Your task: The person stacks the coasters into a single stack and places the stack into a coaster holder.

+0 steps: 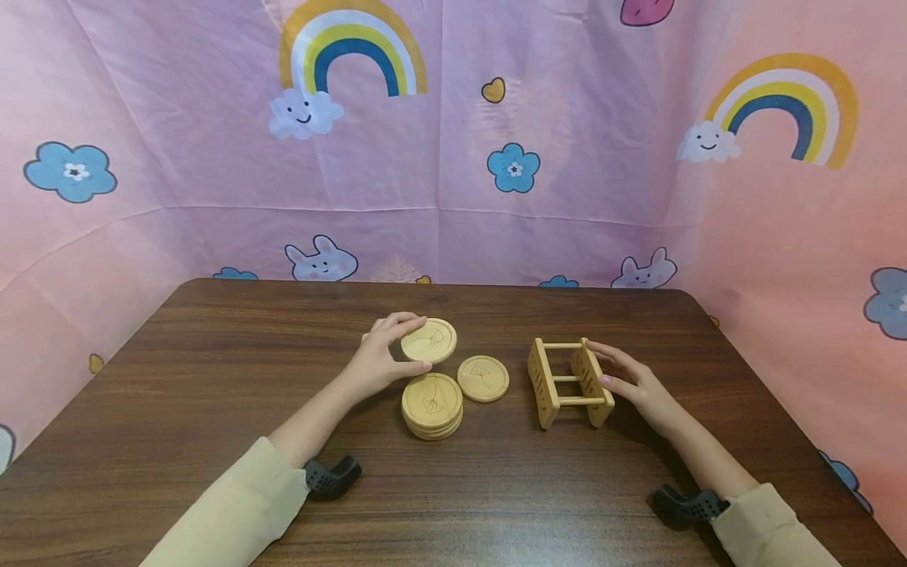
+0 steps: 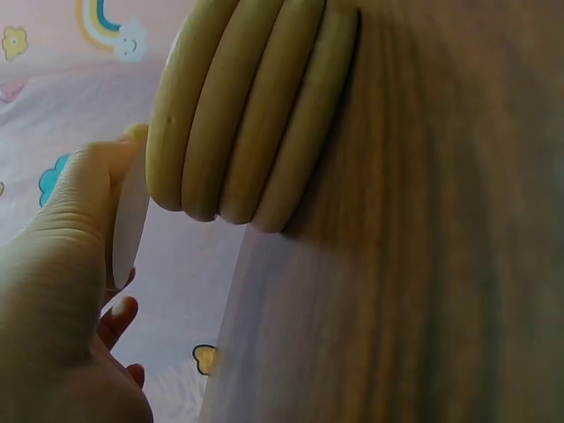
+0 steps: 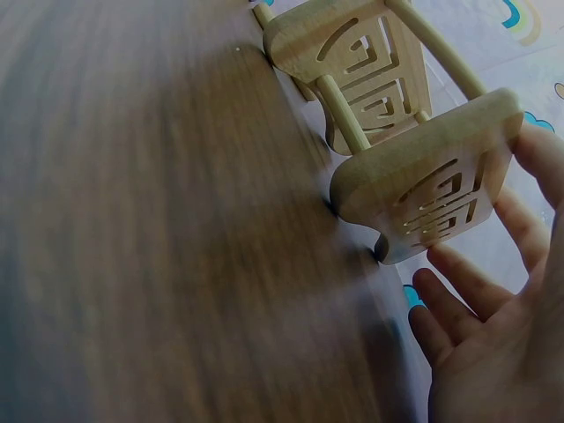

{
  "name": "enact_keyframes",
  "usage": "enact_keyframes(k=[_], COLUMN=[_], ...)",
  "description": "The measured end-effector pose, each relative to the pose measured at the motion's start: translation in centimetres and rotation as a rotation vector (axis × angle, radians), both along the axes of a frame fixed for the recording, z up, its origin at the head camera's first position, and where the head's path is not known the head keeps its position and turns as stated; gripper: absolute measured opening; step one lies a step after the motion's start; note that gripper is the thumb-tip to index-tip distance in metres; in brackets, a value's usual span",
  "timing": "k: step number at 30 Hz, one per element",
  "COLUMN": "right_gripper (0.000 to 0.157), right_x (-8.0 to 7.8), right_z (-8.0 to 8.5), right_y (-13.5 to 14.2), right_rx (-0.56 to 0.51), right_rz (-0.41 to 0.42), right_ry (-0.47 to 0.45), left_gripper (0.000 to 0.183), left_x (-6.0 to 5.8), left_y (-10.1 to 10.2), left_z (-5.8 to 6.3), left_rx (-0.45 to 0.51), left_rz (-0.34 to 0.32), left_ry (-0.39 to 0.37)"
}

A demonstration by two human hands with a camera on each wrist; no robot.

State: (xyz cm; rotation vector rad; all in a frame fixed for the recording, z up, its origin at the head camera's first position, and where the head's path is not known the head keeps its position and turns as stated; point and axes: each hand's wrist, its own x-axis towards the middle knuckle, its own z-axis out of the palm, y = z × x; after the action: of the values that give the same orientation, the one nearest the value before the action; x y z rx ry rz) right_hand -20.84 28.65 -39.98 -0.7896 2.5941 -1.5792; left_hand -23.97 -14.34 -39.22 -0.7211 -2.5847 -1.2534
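My left hand point(image 1: 379, 358) pinches a round wooden coaster point(image 1: 429, 340) by its edge, thumb at the near side and fingers at the far side. The coaster is held tilted, just behind a stack of matching coasters point(image 1: 432, 403). In the left wrist view, the stack point(image 2: 238, 115) shows thick rounded rims beside the thumb. One more coaster point(image 1: 483, 378), carved with a leaf, lies flat right of the stack. Fingertips of my right hand point(image 1: 638, 390) rest against the outer right panel of a wooden coaster rack point(image 1: 542, 386), fingers loosely extended.
Everything stands on a dark brown wooden table point(image 1: 538, 496). A patterned cloth point(image 1: 567, 157) with rainbows and flowers hangs behind and at both sides. Black straps with camera mounts point(image 1: 331, 477) sit on both wrists.
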Motion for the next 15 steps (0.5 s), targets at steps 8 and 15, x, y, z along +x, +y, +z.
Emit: enact_keyframes(k=[8, 15], right_gripper=[0.051, 0.051], right_x=[0.0, 0.0], right_z=[-0.1, 0.0], right_y=[0.0, -0.1], right_rx=[-0.016, -0.003], right_rz=[0.010, 0.000], right_ry=[0.006, 0.017], left_gripper=[0.072, 0.072], left_x=[1.2, 2.2], left_y=[-0.3, -0.8], left_z=[0.1, 0.2], left_rx=[0.022, 0.040], left_rz=[-0.035, -0.082], left_ry=[-0.051, -0.023])
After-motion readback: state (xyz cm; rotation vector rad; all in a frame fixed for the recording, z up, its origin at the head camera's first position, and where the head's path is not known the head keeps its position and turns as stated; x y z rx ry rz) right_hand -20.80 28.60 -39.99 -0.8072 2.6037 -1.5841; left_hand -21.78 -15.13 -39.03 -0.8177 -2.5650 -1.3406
